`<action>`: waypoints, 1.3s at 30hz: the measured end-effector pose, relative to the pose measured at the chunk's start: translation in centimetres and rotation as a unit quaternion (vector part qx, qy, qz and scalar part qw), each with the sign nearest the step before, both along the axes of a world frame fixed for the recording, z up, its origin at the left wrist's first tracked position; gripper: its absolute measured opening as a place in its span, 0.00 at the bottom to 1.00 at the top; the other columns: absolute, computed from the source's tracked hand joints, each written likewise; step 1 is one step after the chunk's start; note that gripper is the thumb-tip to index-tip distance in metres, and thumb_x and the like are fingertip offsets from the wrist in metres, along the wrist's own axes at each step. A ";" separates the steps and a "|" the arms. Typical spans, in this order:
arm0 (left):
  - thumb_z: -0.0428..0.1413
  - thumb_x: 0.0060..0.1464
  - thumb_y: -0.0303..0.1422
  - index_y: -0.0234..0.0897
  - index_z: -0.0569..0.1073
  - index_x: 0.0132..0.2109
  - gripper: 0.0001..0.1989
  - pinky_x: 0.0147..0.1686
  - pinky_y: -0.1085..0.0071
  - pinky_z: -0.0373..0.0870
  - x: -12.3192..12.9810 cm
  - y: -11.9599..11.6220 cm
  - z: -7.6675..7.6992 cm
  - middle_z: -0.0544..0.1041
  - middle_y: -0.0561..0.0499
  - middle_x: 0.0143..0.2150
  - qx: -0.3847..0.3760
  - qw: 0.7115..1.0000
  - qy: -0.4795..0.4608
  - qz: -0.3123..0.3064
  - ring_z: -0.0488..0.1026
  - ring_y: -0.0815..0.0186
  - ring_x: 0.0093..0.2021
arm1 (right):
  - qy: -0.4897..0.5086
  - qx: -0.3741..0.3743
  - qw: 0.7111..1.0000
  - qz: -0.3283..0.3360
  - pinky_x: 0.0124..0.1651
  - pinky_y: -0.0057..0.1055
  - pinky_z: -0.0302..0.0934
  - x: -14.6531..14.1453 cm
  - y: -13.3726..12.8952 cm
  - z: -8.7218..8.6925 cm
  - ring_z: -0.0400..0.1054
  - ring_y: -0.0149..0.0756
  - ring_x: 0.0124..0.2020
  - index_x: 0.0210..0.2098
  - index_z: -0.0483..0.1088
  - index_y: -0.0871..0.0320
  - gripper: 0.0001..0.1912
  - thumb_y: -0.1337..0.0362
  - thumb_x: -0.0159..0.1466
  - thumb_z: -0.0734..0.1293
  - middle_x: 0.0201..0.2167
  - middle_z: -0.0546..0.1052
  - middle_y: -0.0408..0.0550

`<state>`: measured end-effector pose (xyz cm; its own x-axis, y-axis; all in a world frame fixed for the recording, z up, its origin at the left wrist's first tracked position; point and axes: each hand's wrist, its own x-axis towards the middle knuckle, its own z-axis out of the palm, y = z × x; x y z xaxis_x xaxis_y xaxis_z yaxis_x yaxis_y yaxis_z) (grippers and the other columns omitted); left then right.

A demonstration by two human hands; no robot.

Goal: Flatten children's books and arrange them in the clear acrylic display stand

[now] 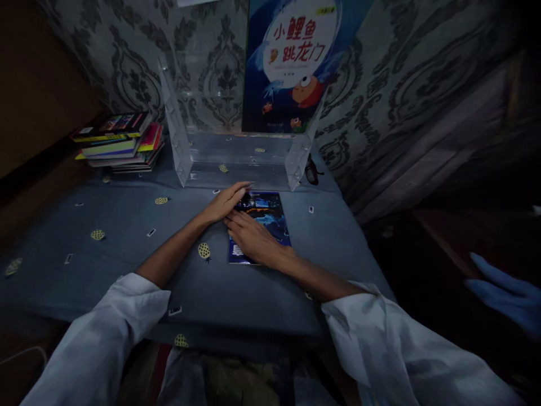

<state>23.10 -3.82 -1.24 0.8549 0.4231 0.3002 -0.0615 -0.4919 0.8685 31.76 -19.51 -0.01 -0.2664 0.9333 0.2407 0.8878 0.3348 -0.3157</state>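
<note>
A dark blue book [275, 221] with a glossy cover lies flat on the cloth, white lettering near its lower left corner. My left hand [227, 202] rests along its upper left edge with the fingers stretched out. Flat across the left and lower part of the cover lies my right hand [257, 239], its fingertips close to the left hand. Just behind the book stands a clear plastic rack [176, 132]. In the rack's upper right part, a large blue picture book [257, 84] with an orange fish on its cover stands upright.
A stack of books [120, 149] sits at the back left of the table. Dark glasses [311, 172] lie beside the rack's right side. A blue-grey tablecloth [127, 214] with pineapple prints covers the table. Something blue and finger-shaped [505, 290] shows at the far right.
</note>
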 end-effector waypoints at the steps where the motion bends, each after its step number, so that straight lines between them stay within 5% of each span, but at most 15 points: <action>1: 0.44 0.68 0.50 0.34 0.66 0.63 0.28 0.65 0.57 0.62 -0.1 -0.1 0.1 0.73 0.39 0.63 0.026 1.000 0.003 0.001 0.69 0.57 0.64 | -0.002 -0.003 1.000 0.014 0.71 0.50 0.53 -0.3 -0.6 -0.1 0.55 0.46 0.71 0.65 0.64 0.67 0.24 0.66 0.73 0.54 0.66 0.67 0.62; 6: 0.42 0.70 0.47 0.35 0.66 0.65 0.27 0.66 0.59 0.61 -0.4 -0.9 0.8 0.71 0.42 0.65 0.151 0.987 0.058 0.003 0.68 0.58 0.65 | 0.000 -0.005 0.998 0.063 0.71 0.48 0.54 -1.4 -3.4 -1.0 0.53 0.43 0.71 0.65 0.63 0.66 0.24 0.63 0.74 0.54 0.67 0.66 0.60; 13: 0.42 0.71 0.42 0.37 0.62 0.69 0.25 0.70 0.57 0.51 -0.7 -2.0 1.1 0.60 0.44 0.72 0.321 0.929 0.170 -0.062 0.52 0.60 0.74 | -0.001 -0.022 0.995 0.102 0.74 0.44 0.49 -1.9 -6.8 -1.3 0.52 0.38 0.72 0.67 0.61 0.62 0.24 0.63 0.75 0.54 0.69 0.63 0.55; 19: 0.43 0.68 0.30 0.43 0.60 0.70 0.26 0.69 0.54 0.50 0.2 -2.9 2.6 0.54 0.46 0.75 0.395 0.882 0.247 -0.070 0.49 0.58 0.74 | 0.013 -0.022 0.996 0.084 0.74 0.45 0.47 -1.6 -8.5 -1.3 0.51 0.38 0.72 0.66 0.62 0.62 0.23 0.64 0.75 0.53 0.67 0.67 0.55; 27: 0.46 0.61 0.22 0.46 0.57 0.70 0.32 0.66 0.53 0.54 4.9 -4.3 4.7 0.55 0.50 0.75 0.430 0.842 0.300 -0.128 0.51 0.60 0.73 | 0.031 0.002 0.996 0.087 0.72 0.47 0.51 -1.2 -9.0 -1.6 0.54 0.38 0.71 0.65 0.63 0.62 0.23 0.65 0.74 0.55 0.65 0.69 0.56; 33: 0.45 0.63 0.22 0.37 0.64 0.65 0.25 0.62 0.57 0.61 4.3 -4.2 4.7 0.67 0.42 0.67 0.477 0.827 0.286 -0.073 0.64 0.56 0.67 | 0.061 0.027 0.995 0.074 0.70 0.46 0.56 0.4 -11.8 -0.6 0.64 0.38 0.65 0.62 0.68 0.59 0.20 0.67 0.74 0.56 0.60 0.75 0.56; 39: 0.45 0.67 0.29 0.30 0.72 0.54 0.15 0.50 0.59 0.69 -0.7 -4.2 6.4 0.75 0.36 0.53 0.516 0.777 0.360 0.023 0.72 0.51 0.54 | 0.067 0.057 0.996 -0.021 0.69 0.49 0.58 4.7 -15.0 -0.9 0.70 0.39 0.60 0.61 0.69 0.55 0.19 0.67 0.73 0.58 0.56 0.78 0.53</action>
